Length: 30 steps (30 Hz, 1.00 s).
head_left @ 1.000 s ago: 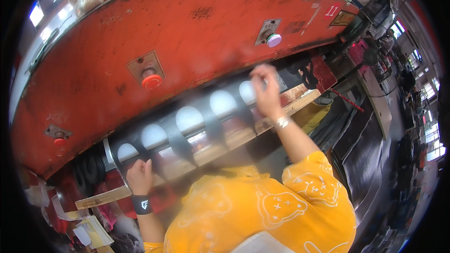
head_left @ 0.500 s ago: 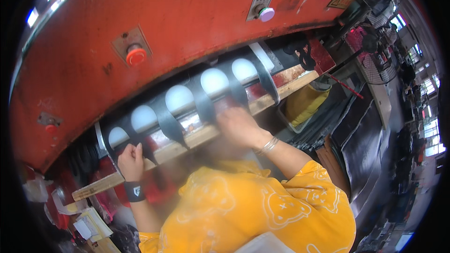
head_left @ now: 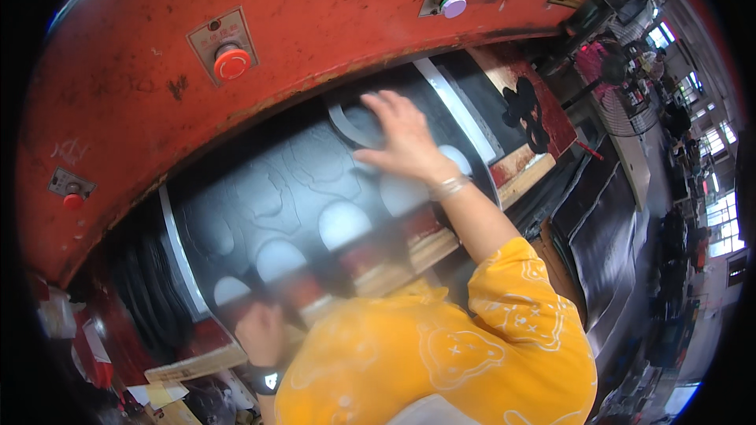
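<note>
A black sheet (head_left: pixel 193 189) with a row of rounded cutouts lies on the bed under the orange-red machine. Pale board (head_left: pixel 344 224) shows through the cutouts, and cut outlines mark the sheet's middle. My right hand (head_left: pixel 405 138), fingers spread, is over the far part of the sheet, beside a curved grey metal band (head_left: pixel 352 127) that looks like a cutting die. I cannot tell whether the fingers touch it. At the near left edge, my left hand (head_left: pixel 261 334) is blurred but looks curled closed on the sheet's edge. Its fingertips are hidden.
The machine's front panel (head_left: pixel 315 24) overhangs the bed, with a red button (head_left: pixel 231 62) and a purple one (head_left: pixel 452 6). White metal strips (head_left: pixel 461 110) cross the bed. A wooden edge (head_left: pixel 433 249) runs along the front. Black sheets (head_left: pixel 602 228) are stacked at right.
The black sheet has come toward me, exposing cut outlines behind the cutouts. My left hand has moved nearer my body. My right hand has gone from the front edge to the far part, fingers spread.
</note>
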{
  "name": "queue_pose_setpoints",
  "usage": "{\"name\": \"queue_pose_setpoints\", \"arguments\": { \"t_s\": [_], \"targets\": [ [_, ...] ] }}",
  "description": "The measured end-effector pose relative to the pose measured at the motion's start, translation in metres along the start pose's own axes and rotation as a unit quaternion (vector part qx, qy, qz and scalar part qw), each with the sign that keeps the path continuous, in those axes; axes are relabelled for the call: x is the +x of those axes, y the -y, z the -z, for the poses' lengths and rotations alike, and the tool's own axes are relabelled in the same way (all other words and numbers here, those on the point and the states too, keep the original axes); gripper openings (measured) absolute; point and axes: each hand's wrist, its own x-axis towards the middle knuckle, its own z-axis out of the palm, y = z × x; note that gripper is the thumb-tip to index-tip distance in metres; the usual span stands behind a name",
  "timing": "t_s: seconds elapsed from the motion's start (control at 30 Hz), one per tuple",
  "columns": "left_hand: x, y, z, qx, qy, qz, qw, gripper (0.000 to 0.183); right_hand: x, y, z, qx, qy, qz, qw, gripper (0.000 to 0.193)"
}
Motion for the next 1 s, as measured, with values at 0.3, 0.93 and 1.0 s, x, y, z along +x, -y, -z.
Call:
{"name": "queue_pose_setpoints", "arguments": {
  "t_s": [0.3,0.93,1.0],
  "targets": [
    [0.01,0.01,0.021,-0.07,0.024,-0.059,0.996,0.025,0.046,-0.042,0.012,0.085,0.088,0.016,0.992,0.06],
    [0.009,0.007,0.002,-0.028,-0.043,-0.13,0.99,0.026,0.013,-0.111,0.041,0.023,-0.364,-0.06,0.929,0.047],
    [0.007,0.009,-0.002,-0.029,-0.06,-0.138,0.988,0.026,0.014,-0.108,0.052,0.013,-0.422,-0.037,0.906,0.052]
  ]
}}
